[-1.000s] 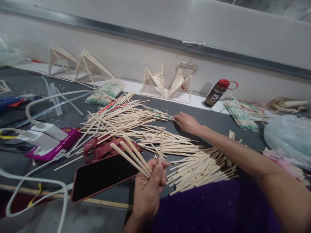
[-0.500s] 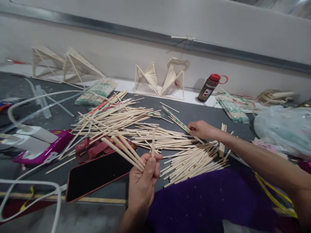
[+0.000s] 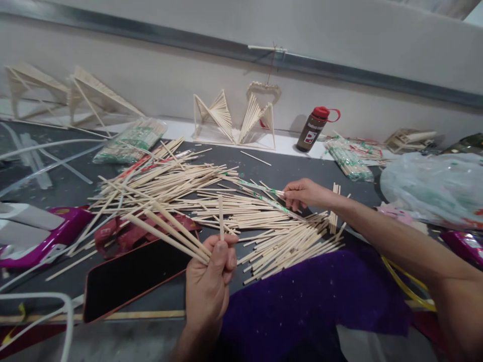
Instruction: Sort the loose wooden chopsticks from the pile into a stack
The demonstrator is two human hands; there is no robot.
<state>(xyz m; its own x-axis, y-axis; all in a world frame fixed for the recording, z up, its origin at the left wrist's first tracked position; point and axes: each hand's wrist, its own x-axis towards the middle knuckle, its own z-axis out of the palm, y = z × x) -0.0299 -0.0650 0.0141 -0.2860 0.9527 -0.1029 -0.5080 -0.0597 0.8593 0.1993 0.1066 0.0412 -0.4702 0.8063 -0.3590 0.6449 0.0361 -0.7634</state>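
Note:
My left hand (image 3: pixel 213 266) is closed around several bare wooden chopsticks (image 3: pixel 175 234). Three of them fan out to the upper left, and one stands almost upright above the fingers. Over the loose pile, my right hand (image 3: pixel 304 193) pinches the near end of a narrow, clear chopstick sleeve with green print (image 3: pixel 260 187); whether sticks are inside it is hard to see. A second green-printed sleeve (image 3: pixel 275 203) lies just below that hand. Loose chopsticks (image 3: pixel 290 246) are heaped under and between both hands.
A black-screened phone (image 3: pixel 136 281) lies left of my left hand, beside a dark red strap (image 3: pixel 109 236) and a purple power strip (image 3: pixel 71 231). Stick models (image 3: pixel 219 118), a bottle (image 3: pixel 313 130) and chopstick packs (image 3: pixel 130 141) line the back. A plastic bag (image 3: pixel 433 186) sits right.
The view has swung slightly right. My right hand has shifted a little right over the table, its sleeve now lying flatter, and a second sleeve shows beneath. My left hand keeps its chopsticks.

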